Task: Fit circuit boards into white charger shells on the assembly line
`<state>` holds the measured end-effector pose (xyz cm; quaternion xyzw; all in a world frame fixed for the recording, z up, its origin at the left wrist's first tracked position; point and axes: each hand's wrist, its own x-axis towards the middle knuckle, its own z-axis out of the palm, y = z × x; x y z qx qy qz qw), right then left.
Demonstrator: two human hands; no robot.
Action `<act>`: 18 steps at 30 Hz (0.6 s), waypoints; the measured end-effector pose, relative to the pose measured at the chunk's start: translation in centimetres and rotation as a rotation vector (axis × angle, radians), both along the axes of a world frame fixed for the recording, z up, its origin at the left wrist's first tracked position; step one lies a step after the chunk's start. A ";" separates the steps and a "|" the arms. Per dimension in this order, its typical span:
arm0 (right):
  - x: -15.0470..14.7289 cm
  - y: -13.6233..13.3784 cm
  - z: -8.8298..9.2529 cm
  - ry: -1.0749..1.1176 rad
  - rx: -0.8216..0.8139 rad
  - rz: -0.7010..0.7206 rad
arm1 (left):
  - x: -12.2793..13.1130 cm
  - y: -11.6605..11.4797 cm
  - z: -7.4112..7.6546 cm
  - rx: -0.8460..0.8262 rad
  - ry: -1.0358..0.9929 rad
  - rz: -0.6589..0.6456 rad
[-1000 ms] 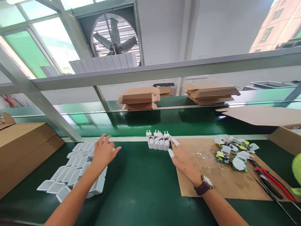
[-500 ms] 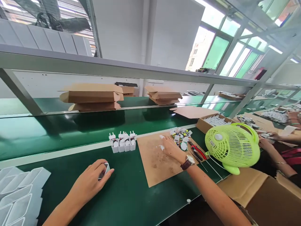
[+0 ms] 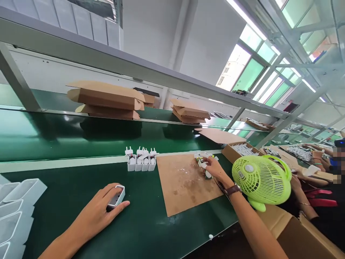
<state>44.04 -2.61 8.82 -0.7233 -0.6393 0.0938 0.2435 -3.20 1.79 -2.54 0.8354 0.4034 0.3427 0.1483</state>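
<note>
My left hand is curled around a small white open-ended plastic casing, thumb on its near side, low over the green bench. White covers sit on fingertips of my right hand, which wears a wristwatch. Its bent fingers reach into a pile of small circuit boards at the right of a brown cardboard sheet. What those fingers pinch is hidden among the parts. Between my hands, toward the back, several white plug adapters stand in a row, their pronged tops resting on the open casings.
Translucent white trays are stacked at the left. A green fan stands right of my right forearm, before a box of white parts. An open carton sits lower right. Co-workers' arms show at the far right.
My right hand has moved right from the bare cardboard into the pile of circuit boards. The casing in my left hand has turned, showing more of its opening. The view has tilted.
</note>
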 end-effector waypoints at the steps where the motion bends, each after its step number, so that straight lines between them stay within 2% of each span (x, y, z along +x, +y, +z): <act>1: -0.8 -0.2 0.3 0.025 0.014 0.019 | 0.2 -0.1 0.1 -0.023 -0.001 -0.007; 3: -3.6 -0.9 0.6 0.067 0.021 0.086 | 0.6 -0.5 0.4 -0.065 -0.006 -0.020; 5: -7.5 -1.4 0.3 0.072 0.003 0.183 | 0.9 -0.9 0.8 -0.083 -0.009 -0.036; 9: -16.2 -0.8 -1.5 -0.145 0.001 0.417 | 1.0 -1.5 1.9 -0.053 -0.003 -0.073; 11: -19.3 0.1 -2.3 -0.203 0.012 0.487 | 0.9 -1.6 2.3 -0.009 -0.016 -0.064; 14: -20.9 1.5 -3.0 -0.172 -0.007 0.605 | 0.7 -1.7 2.6 0.026 -0.033 -0.028; 18: -19.5 2.7 -3.9 -0.039 -0.150 0.813 | 0.7 -1.7 2.6 -0.058 -0.017 0.008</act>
